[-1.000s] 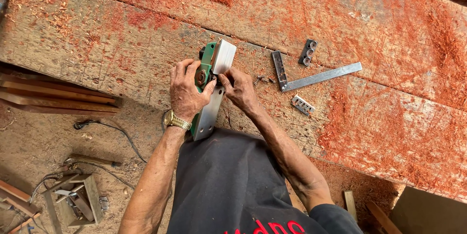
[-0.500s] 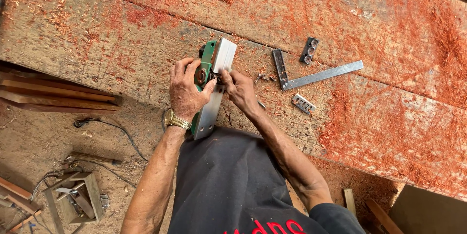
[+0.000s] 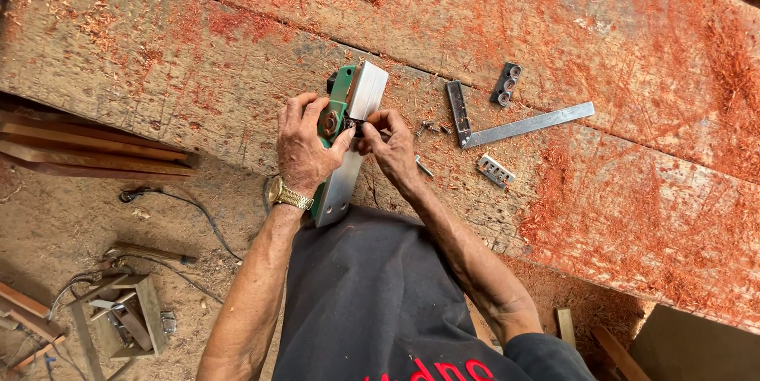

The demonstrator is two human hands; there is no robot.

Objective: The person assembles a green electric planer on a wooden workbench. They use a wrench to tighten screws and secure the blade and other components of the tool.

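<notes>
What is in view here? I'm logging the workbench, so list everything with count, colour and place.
electric planer: one, green and silver, upside down on the bench edge
wooden bench: one, weathered, dusted with red sawdust
metal strip: one, silver, right of the planer
dark flat bar: one, beside the strip
small metal plates: two, near the strip
screws: a few, by the right hand
planks: several, reddish, under the bench at left
left hand: gripping the planer
right hand: fingertips at the planer's middle
</notes>
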